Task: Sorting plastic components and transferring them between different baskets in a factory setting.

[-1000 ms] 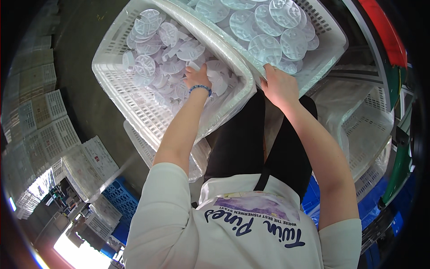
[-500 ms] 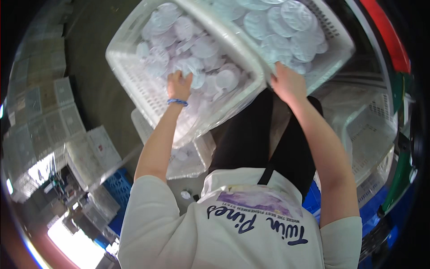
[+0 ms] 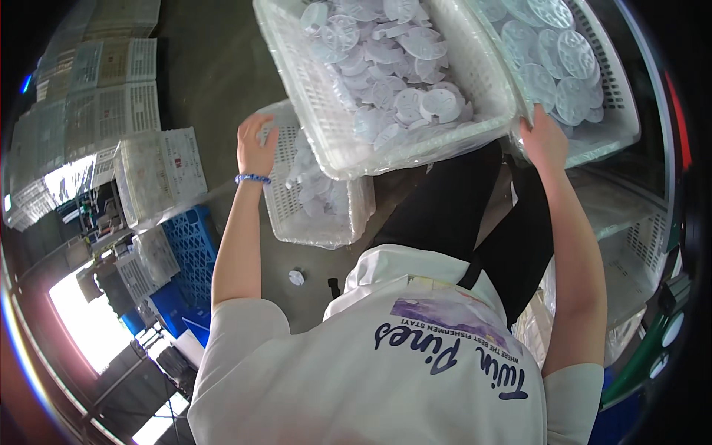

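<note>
The floor [image 3: 215, 74] is grey. A small white round piece [image 3: 296, 277] lies on it, near the lower white basket [image 3: 276, 200]. This basket, lined with clear film, carries white plastic pieces [image 3: 326, 196] and stands partly beneath a larger white basket [image 3: 306, 85], whose own support is hidden. White crates [image 3: 141, 107] are stacked at left.

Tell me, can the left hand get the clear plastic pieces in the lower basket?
Probably yes: the left hand looks close beside the lower basket, with clear plastic pieces uncovered there, though the larger white basket above blocks part of it.
</note>
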### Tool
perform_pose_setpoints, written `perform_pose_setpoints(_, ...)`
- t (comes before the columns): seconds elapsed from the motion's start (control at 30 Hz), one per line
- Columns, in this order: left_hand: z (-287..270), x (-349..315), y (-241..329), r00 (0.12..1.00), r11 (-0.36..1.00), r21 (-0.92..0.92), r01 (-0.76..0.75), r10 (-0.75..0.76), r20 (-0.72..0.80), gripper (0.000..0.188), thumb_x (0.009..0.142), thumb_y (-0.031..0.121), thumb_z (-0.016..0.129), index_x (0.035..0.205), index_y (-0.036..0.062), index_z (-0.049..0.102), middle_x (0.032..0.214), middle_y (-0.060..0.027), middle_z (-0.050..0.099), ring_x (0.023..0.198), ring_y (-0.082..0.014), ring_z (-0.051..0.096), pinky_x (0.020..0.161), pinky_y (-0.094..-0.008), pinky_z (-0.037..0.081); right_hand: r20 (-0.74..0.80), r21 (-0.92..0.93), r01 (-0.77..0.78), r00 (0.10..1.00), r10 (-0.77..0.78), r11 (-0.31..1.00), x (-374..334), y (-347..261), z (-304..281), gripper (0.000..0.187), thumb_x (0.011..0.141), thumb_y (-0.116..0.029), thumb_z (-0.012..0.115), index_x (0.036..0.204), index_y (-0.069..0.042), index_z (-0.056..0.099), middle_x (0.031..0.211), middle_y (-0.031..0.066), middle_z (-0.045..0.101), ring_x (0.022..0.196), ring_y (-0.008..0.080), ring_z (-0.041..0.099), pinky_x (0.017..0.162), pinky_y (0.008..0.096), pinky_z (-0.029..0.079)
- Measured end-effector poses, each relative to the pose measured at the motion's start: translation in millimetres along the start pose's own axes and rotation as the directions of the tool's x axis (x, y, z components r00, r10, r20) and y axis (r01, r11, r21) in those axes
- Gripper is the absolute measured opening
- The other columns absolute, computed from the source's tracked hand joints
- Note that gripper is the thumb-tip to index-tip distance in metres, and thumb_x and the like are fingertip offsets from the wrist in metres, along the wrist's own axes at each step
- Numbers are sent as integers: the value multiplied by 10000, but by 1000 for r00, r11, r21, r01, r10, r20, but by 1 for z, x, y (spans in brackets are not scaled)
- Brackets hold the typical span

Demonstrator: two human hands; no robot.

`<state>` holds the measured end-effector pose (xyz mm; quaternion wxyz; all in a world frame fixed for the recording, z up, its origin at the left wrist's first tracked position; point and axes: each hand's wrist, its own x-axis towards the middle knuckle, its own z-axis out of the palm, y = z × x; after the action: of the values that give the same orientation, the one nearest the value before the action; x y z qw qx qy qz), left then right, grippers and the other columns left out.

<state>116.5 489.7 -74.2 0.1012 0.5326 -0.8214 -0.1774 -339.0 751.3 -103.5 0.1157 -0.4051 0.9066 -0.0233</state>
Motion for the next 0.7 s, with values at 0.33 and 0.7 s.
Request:
perform_pose_setpoints(0.33, 206, 74, 179, 630, 744, -360, -563, 668, 396, 448, 776, 275, 665, 1166, 85, 554, 1171, -156, 527, 1118, -313, 498, 939, -393, 411, -44, 83, 48, 998, -45, 995, 0, -3, 1, 284, 829, -290, 581, 962, -47, 519, 754, 157, 623, 714, 353, 620, 610, 468, 476)
perform_pose_setpoints(0.7, 284, 67, 231, 685, 841, 142, -522, 314, 657, 774, 668, 371, 721, 1334, 147, 394, 1207, -157, 500, 1161, -309, 469, 942, -455, 399, -37, 109, 49, 998, -46, 993, 1, -1, -5, 319, 806, -249, 619, 1032, -39, 537, 756, 126, 634, 694, 304, 634, 593, 418, 488)
